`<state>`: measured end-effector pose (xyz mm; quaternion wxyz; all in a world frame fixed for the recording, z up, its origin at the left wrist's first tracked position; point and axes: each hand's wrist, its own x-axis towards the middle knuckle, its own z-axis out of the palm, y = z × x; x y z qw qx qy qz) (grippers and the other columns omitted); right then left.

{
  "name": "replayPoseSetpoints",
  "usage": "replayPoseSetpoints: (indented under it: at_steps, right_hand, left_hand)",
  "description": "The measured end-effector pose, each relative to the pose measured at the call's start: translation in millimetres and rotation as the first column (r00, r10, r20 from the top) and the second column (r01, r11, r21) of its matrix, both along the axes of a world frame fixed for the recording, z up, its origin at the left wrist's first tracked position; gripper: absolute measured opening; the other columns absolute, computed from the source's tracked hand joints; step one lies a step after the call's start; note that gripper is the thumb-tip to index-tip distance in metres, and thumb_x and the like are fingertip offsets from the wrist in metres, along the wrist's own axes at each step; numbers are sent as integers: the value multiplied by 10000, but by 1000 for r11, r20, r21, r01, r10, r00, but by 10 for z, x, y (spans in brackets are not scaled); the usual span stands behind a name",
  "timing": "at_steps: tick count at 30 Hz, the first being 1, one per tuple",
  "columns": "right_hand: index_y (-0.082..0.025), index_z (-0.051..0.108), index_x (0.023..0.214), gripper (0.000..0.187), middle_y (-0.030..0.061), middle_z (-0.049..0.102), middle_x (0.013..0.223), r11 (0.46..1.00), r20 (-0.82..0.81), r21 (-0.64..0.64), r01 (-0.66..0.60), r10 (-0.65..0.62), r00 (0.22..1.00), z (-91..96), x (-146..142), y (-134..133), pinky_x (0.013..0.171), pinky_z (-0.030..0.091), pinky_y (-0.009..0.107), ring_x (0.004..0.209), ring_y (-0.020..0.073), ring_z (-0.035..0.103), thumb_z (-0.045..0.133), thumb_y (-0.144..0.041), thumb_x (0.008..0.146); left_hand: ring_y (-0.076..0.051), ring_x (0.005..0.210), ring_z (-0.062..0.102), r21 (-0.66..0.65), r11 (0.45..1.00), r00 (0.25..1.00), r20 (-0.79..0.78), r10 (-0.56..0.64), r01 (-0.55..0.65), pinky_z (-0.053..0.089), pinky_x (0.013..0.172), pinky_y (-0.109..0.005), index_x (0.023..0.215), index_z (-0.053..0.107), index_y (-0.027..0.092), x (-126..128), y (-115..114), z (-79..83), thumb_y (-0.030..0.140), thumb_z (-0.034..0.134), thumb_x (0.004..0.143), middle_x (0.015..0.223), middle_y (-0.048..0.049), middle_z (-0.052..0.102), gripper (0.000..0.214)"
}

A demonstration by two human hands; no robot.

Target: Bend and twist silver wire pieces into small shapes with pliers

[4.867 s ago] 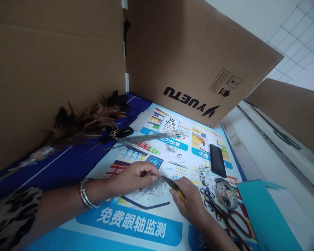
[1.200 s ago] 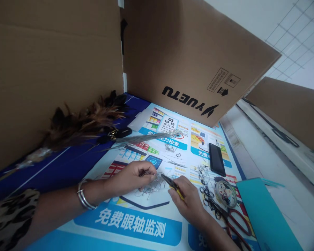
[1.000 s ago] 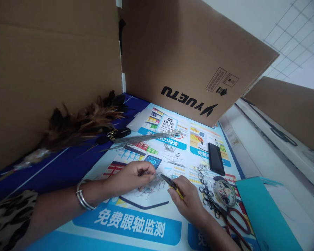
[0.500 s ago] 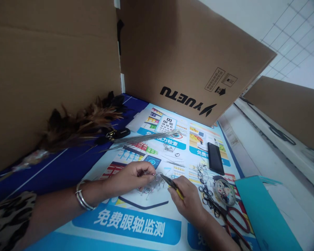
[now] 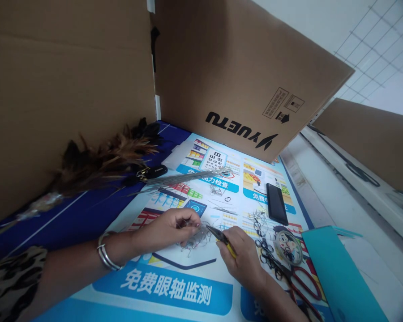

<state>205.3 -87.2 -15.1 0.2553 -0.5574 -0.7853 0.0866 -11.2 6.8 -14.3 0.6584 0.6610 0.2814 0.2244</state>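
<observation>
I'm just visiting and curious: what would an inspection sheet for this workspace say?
Surface: printed sheet over blue cloth.
Things in use: yellow-handled pliers; loose tangle of thin wire.
Clutter: wire bundle, feathers, key fob, black slab, black rings, round dish, scissors, teal box.
Hands: left hand, fingers pinched on wire; right hand, fingers closed around the pliers. Whether the pliers touch wire: cannot tell.
Cables: apparently a black cord, far right.
Surroundings: cardboard panels upright behind and at left.
</observation>
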Motion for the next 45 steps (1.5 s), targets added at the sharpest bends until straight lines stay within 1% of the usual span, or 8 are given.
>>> replayPoseSetpoints:
  at_steps: [5, 13, 17, 27, 34, 41, 45]
  right_hand:
    - [-187, 526, 891, 84, 52, 555, 805, 1000, 13, 8, -7, 7, 1000, 7, -6, 5, 656, 388, 265, 762, 172, 496, 482, -252, 859]
    - [-186, 525, 901, 91, 55, 555, 808, 999, 23, 29, -15, 14, 1000, 9, 2, 4, 661, 393, 270, 768, 176, 500, 478, -255, 866]
    - [-186, 527, 911, 98, 56, 554, 823, 1000, 26, 9, -16, 16, 1000, 10, 3, -5, 671, 398, 272, 783, 177, 500, 481, -260, 868]
    - [-180, 540, 908, 115, 65, 554, 823, 1000, 58, 3, -2, 2, 998, 15, -4, 7, 679, 408, 276, 791, 181, 503, 473, -267, 872]
    - [-180, 548, 927, 124, 64, 558, 822, 1000, 58, 12, -6, 5, 998, -1, -14, -4, 676, 411, 272, 790, 179, 505, 478, -264, 869]
    - [-178, 549, 913, 122, 61, 553, 816, 1000, 62, -19, -1, 2, 998, -1, -12, 0, 658, 405, 266, 782, 175, 500, 473, -263, 869]
    - [-178, 546, 916, 121, 58, 560, 814, 1000, 17, -8, -4, 5, 1000, -5, -12, 0, 673, 411, 269, 775, 171, 504, 474, -262, 869]
  left_hand:
    - [-72, 517, 488, -28, 1000, 999, 40, 9, -8, 426, 496, -202, 862, 532, 149, 7, -10, -13, 230, 545, 800, 688, 41, 488, 103]
    - [-71, 498, 487, -6, 1000, 1000, 4, 0, 0, 397, 493, -196, 801, 513, 142, 7, -7, -5, 227, 540, 802, 623, 45, 500, 89]
    - [-74, 492, 497, -7, 1000, 1000, -3, -3, 3, 395, 492, -193, 796, 508, 147, 11, 0, -20, 217, 536, 800, 596, 52, 498, 76]
    - [-78, 474, 505, -56, 998, 999, 11, -30, 30, 379, 484, -186, 793, 512, 149, -6, 9, 10, 225, 553, 795, 542, 55, 531, 87]
    - [-79, 469, 507, -85, 994, 997, 39, -69, 73, 389, 493, -189, 798, 509, 149, -14, 3, -19, 227, 562, 799, 533, 50, 551, 95]
    - [-86, 488, 516, -92, 995, 997, 65, -42, 48, 391, 506, -195, 793, 499, 149, -2, -7, 33, 217, 561, 791, 549, 56, 546, 92]
    - [-95, 524, 521, -67, 997, 998, 54, -27, 31, 400, 531, -207, 788, 498, 150, 4, -7, 34, 213, 555, 784, 576, 49, 545, 85]
